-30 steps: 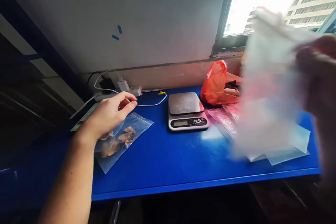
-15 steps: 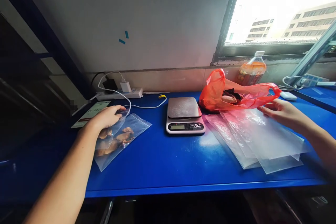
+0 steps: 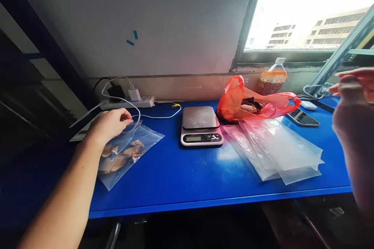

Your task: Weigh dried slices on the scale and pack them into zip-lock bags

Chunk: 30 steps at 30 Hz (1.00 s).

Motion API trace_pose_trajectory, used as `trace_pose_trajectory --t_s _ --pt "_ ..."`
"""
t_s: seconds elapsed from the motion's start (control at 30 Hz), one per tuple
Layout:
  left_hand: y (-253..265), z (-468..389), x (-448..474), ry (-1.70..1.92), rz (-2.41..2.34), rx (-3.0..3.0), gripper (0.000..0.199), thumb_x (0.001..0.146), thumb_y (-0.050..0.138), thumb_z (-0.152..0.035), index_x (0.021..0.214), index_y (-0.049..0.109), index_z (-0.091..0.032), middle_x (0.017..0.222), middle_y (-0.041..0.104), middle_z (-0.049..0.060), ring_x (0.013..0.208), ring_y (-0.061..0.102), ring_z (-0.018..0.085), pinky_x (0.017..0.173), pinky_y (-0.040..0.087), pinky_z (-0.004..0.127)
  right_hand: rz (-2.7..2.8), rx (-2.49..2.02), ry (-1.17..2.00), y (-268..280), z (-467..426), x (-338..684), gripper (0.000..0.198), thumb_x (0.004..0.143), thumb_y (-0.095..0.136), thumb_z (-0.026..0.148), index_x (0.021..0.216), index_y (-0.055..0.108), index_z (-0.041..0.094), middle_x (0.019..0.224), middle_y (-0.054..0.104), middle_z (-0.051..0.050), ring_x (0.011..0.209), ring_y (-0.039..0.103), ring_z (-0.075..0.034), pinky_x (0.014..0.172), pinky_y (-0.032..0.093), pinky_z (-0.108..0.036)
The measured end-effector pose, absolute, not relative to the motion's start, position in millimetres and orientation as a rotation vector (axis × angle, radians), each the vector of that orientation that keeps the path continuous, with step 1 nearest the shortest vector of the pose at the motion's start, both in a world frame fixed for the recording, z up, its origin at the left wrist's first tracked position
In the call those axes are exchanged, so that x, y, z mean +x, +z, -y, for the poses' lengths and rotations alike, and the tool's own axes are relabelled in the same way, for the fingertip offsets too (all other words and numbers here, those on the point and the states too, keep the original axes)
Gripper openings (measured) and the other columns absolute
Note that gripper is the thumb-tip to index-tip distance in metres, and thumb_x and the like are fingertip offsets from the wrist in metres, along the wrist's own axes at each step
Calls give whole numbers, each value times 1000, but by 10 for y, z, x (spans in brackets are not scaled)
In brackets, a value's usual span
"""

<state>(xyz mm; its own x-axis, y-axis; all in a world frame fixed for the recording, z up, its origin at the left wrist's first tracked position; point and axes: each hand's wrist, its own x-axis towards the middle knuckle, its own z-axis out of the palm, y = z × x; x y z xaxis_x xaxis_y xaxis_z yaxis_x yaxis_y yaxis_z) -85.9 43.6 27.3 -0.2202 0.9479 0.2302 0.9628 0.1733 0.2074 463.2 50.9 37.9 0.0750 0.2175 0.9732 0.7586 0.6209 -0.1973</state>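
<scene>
My left hand (image 3: 112, 124) is at the left of the blue table, its thumb and forefinger closed on the upper edge of a clear zip bag (image 3: 121, 140). Brown dried slices (image 3: 133, 151) show through the plastic; a second bag seems to overlap it. Smeared by motion, my right hand (image 3: 355, 87) is raised at the far right, above the table and away from the other things. Between the hands stands a kitchen scale (image 3: 200, 118) with a bare plate. An opened red plastic bag (image 3: 230, 103) holds dark and pale pieces. Flat clear bags (image 3: 280, 151) lie in front of it.
A phone (image 3: 304, 117) and a white case (image 3: 309, 105) lie at the right. Behind the red bag stands a drink bottle (image 3: 273, 78). A power strip (image 3: 146, 101) with a white cable (image 3: 163, 117) runs along the wall. A metal post (image 3: 333, 62) slants at the right.
My right hand has left the red bag's handle area and risen to the right, uncovering the phone. My left fingers have drawn together at the zip bag's edge. The view has shifted slightly.
</scene>
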Motion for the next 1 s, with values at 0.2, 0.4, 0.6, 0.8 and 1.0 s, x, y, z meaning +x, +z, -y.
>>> trace_pose_trajectory --t_s 0.2,0.4,0.6,0.8,1.0 --pt "152 -500 -995 -461 2348 -2170 23 73 59 -28 95 65 -22 98 70 3 92 66 23 76 49 30 1720 -627 -216 475 -199 3222 13 84 58 12 88 64 22 75 64 1 64 60 -13 60 45 -27" --pt "71 -564 -1144 -402 2356 -2270 31 69 59 -38 95 62 -22 102 68 7 97 64 27 82 51 35 2405 29 -295 14 57 2479 12 86 50 17 76 57 19 57 47 2 55 38 -12 53 26 -30" --pt "54 -573 -1174 -415 2385 -2289 28 68 59 -43 87 60 -23 91 68 4 85 64 25 71 49 32 2393 -182 -28 -174 -7 2562 16 88 49 15 74 56 17 60 50 1 56 39 -12 57 30 -27" --pt "61 -567 -1128 -385 2330 -2350 23 69 58 -41 81 62 -22 83 68 3 78 63 23 68 48 30 2338 -349 184 -188 -123 2562 11 89 50 15 85 59 17 67 60 -1 60 49 -11 60 37 -24" --pt "248 -450 -846 -410 2206 -2339 18 76 55 -38 77 60 -22 87 64 4 79 62 23 69 47 32 2345 -371 252 -196 -111 2537 9 88 51 15 84 59 17 67 60 -1 61 51 -12 61 38 -25"
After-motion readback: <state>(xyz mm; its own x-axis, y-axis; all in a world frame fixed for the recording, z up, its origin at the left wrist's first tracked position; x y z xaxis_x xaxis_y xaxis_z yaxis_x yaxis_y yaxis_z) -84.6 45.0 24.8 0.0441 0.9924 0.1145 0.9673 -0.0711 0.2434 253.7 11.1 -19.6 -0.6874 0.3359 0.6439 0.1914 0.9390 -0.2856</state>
